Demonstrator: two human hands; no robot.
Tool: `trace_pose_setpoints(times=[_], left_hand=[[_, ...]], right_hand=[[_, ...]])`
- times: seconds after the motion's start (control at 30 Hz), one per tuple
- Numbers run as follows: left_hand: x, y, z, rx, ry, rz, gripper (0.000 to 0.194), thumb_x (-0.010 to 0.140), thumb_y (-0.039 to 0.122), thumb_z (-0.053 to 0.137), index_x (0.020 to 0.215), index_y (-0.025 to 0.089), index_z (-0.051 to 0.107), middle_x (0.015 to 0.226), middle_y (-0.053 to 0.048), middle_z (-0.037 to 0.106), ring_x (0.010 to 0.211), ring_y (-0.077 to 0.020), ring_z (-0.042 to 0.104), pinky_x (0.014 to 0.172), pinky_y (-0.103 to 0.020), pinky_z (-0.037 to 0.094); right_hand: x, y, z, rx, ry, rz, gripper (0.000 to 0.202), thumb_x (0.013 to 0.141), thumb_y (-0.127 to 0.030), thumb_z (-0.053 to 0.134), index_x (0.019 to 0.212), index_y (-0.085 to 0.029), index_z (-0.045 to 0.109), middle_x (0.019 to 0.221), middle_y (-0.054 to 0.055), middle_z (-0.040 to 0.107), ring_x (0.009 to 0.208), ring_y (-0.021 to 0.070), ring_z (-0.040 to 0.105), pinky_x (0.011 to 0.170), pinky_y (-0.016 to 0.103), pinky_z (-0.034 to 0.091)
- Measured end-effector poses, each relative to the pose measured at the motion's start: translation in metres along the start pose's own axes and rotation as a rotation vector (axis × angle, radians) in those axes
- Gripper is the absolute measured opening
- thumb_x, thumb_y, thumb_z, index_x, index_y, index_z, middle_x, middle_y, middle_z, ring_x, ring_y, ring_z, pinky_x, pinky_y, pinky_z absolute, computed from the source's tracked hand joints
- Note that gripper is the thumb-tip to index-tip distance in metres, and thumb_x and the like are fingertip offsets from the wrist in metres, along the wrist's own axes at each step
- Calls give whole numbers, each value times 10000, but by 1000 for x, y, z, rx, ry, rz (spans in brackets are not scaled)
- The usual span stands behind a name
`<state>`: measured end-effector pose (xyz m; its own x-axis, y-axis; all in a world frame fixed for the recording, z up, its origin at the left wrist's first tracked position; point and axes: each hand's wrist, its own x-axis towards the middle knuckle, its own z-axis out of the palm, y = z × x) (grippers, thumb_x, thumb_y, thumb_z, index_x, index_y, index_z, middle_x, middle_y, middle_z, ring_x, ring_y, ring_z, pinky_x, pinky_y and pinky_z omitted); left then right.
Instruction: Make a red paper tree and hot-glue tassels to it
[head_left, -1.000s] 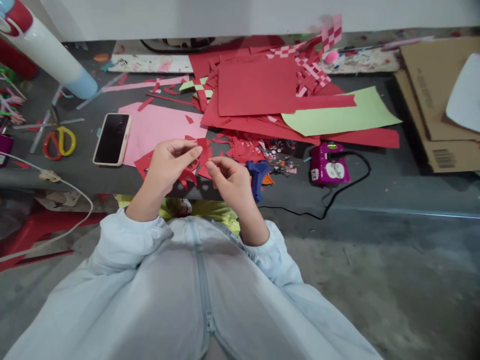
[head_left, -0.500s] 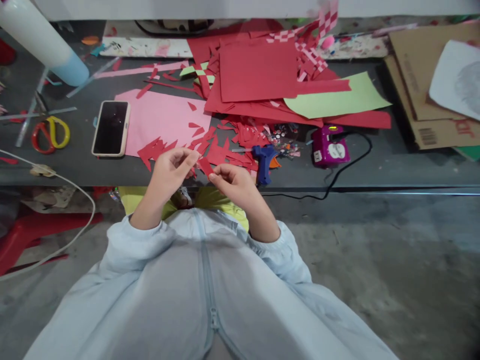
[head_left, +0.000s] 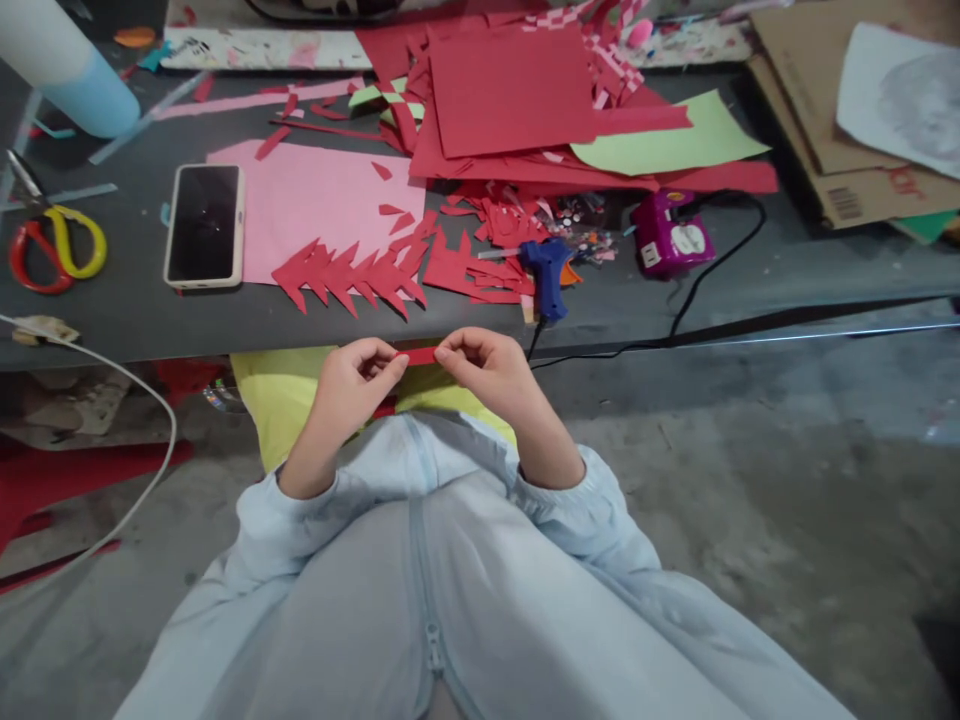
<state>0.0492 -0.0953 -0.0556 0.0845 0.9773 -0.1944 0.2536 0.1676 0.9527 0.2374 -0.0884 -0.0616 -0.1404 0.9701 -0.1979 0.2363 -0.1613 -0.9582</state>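
Between my two hands a small red paper strip point(head_left: 421, 356) is held level, just off the table's front edge and above my lap. My left hand point(head_left: 358, 378) pinches its left end between thumb and fingers. At the other end, my right hand point(head_left: 487, 368) pinches it the same way. Beyond them, a row of jagged red paper pieces point(head_left: 352, 275) lies partly on a pink sheet point(head_left: 300, 200). To the right rests a blue glue gun point(head_left: 549, 278) with an orange trigger, beside a heap of red paper scraps point(head_left: 510, 225).
A phone point(head_left: 204, 225) and red-yellow scissors point(head_left: 60, 245) lie at the left. Red sheets point(head_left: 510, 95) and a green sheet point(head_left: 675, 140) are stacked behind. A purple box point(head_left: 673, 235) with a black cable stands right, near cardboard point(head_left: 825, 100). A white cable point(head_left: 150, 385) hangs left.
Both hands have drawn back from the table toward my body, and the red paper strip has turned from slanted to level, now gripped at both ends. The camera view has shifted.
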Motion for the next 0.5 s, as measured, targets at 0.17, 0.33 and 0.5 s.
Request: trace_pose_setpoints(times=[0.17,0.33,0.5], left_hand=[[-4,-5,-1,75,98,74,231,823,402,657,730,190,650,630,12,633,561,-113,544,540,-228,420],[3,-8,-11,570,280,349,207,917,319,559,843,195,708,791,-38,677,746,-166,577,737,-306,468],[16,-9,-11,907,284,534,283,960,304,506,1102,185,719,1121,-120,699,1091,-273,561,977,-427,446]], right_hand=[[2,5,-2,37,62,17,266,754,-444,667,717,-190,599,536,-65,468,478,74,363,469,233,259],[27,-3,-9,-63,179,-55,241,813,-406,626,694,-202,575,505,-61,464,475,97,408,508,252,308],[63,-21,-3,-441,294,-97,229,868,-317,588,669,-209,553,591,-9,570,581,145,513,593,283,349]])
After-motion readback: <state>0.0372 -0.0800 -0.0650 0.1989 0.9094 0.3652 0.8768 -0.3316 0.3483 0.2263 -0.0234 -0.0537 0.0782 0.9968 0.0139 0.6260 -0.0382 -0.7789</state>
